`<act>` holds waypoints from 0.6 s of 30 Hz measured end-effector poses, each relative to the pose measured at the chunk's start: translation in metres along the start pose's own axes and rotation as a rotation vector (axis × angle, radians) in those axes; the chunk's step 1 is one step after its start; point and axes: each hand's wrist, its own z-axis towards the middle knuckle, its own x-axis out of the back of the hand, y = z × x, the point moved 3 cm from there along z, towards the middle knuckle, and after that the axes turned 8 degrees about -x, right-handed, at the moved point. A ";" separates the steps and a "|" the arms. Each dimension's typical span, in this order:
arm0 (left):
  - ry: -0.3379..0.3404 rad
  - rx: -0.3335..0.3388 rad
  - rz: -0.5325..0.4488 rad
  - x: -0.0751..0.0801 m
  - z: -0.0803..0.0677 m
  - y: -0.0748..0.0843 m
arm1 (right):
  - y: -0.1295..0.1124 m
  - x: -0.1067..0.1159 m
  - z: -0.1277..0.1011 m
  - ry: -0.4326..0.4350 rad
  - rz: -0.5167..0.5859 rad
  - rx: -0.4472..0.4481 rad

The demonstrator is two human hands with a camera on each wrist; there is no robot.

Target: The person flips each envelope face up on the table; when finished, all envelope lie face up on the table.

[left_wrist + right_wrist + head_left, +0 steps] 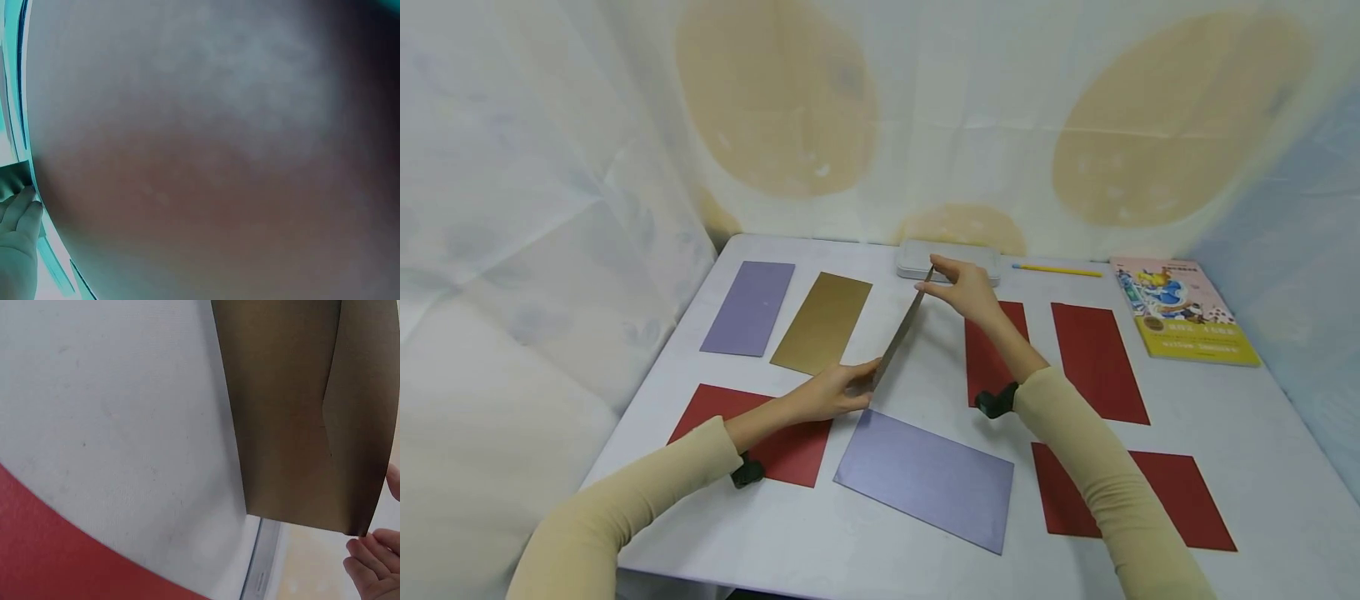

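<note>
A gold-brown envelope (pixel 901 335) is held up slantwise above the table, seen nearly edge-on in the head view. The right wrist view shows the side of this envelope (pixel 281 425) with its flap seam. My left hand (pixel 829 392) grips its lower, near end. At the upper, far end, my right hand (pixel 962 287) pinches the edge between thumb and fingers. Just below the left hand lies a lavender envelope (pixel 925 479). Under the left forearm is a red envelope (pixel 797 450). The left wrist view is mostly blurred, with fingers at its left edge.
Flat at left lie another lavender envelope (pixel 748 308) and a gold one (pixel 823 321). Red envelopes (pixel 1101 362) lie around the right forearm. Along the back are a grey tin case (pixel 917 265), a yellow pencil (pixel 1060 270) and a book (pixel 1183 304). Curtains surround the table.
</note>
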 end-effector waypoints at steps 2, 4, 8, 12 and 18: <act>0.011 0.001 0.004 0.001 -0.001 0.000 | -0.001 -0.001 0.001 0.007 -0.008 0.000; 0.025 0.003 0.008 0.002 -0.001 0.000 | -0.002 -0.002 0.002 0.015 -0.019 -0.003; 0.110 -0.043 0.016 0.010 -0.003 0.005 | -0.003 -0.004 0.003 0.020 -0.043 -0.003; 0.225 -0.163 0.082 0.026 -0.001 0.014 | -0.005 -0.005 0.004 0.025 -0.050 0.005; 0.236 -0.257 0.190 0.038 0.003 0.026 | -0.008 -0.009 0.007 0.036 -0.037 -0.001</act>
